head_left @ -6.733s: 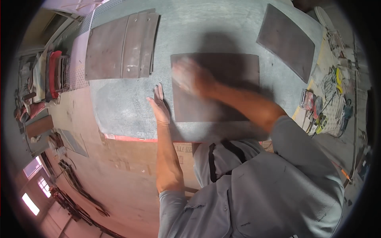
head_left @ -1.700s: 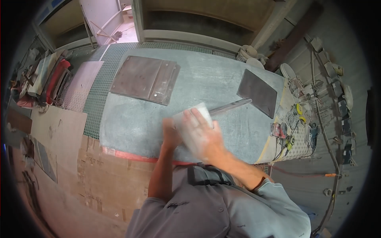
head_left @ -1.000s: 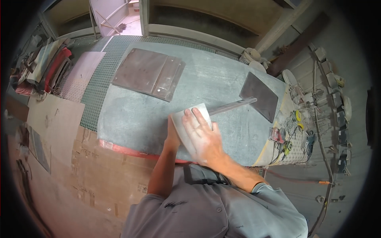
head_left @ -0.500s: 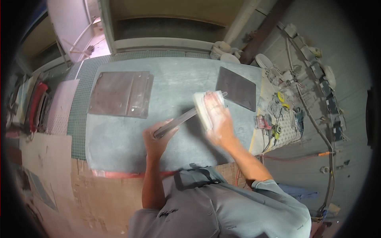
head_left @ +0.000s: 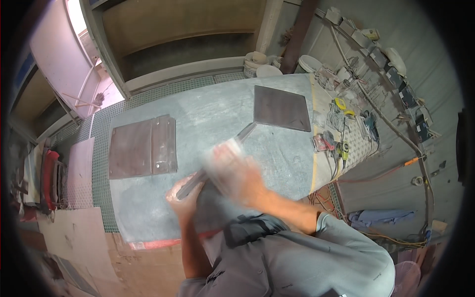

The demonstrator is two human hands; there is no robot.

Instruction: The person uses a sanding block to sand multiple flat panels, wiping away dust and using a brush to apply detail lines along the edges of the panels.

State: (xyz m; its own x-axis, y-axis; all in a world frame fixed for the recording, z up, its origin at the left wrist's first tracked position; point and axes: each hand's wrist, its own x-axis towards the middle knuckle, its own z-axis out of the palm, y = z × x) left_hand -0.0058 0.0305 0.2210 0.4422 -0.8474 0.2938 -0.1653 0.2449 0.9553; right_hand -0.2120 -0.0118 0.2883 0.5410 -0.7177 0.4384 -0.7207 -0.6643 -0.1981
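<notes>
My left hand (head_left: 184,199) is closed round the near end of a long, narrow dark bar (head_left: 190,186), which slants up to the right across the table. My right hand (head_left: 245,182), smeared by motion, grips a white block-shaped pad (head_left: 223,151) with a reddish patch. The pad lies over the middle of the bar and hides that stretch of it. Beyond the pad, the bar's far end comes close to a flat dark brown panel (head_left: 282,109). Another brown panel (head_left: 132,149), with a raised strip and small holes, rests on the left of the table.
A dusty grey-green cover (head_left: 208,109) spreads over the worktable. Yellow-and-black tools (head_left: 342,150) and cords lie at its right end. White buckets (head_left: 310,64) stand at the far right, near a wall with a pipe. Cardboard (head_left: 143,270) lies along the near side.
My right hand and the pad have slid along the bar toward my left hand. The bar's far end, hidden before, now shows. The whole view has turned and shifted somewhat.
</notes>
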